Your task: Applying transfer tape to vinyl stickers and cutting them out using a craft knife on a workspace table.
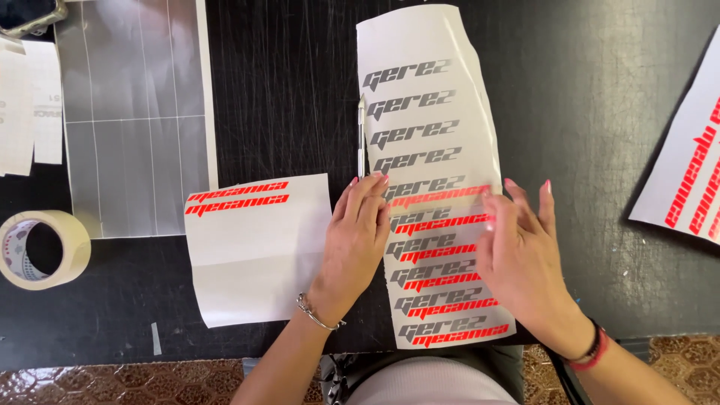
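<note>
A long white backing sheet [427, 45] with several grey and red vinyl lettering decals lies on the black table [585, 97]. My left hand [356, 240] lies flat on the sheet's left edge, fingers together. My right hand [517, 259] presses flat on its right side, fingertips at a red decal strip [439, 196] midway up. A thin craft knife [361, 139] lies beside the sheet's left edge, just above my left fingertips. Neither hand grips anything.
A smaller white sheet [259, 255] with two red decals lies left of my left hand. A silver vinyl sheet [135, 112] lies at the back left, a masking tape roll [45, 247] at the left edge, another red-lettered sheet [686, 172] at the right.
</note>
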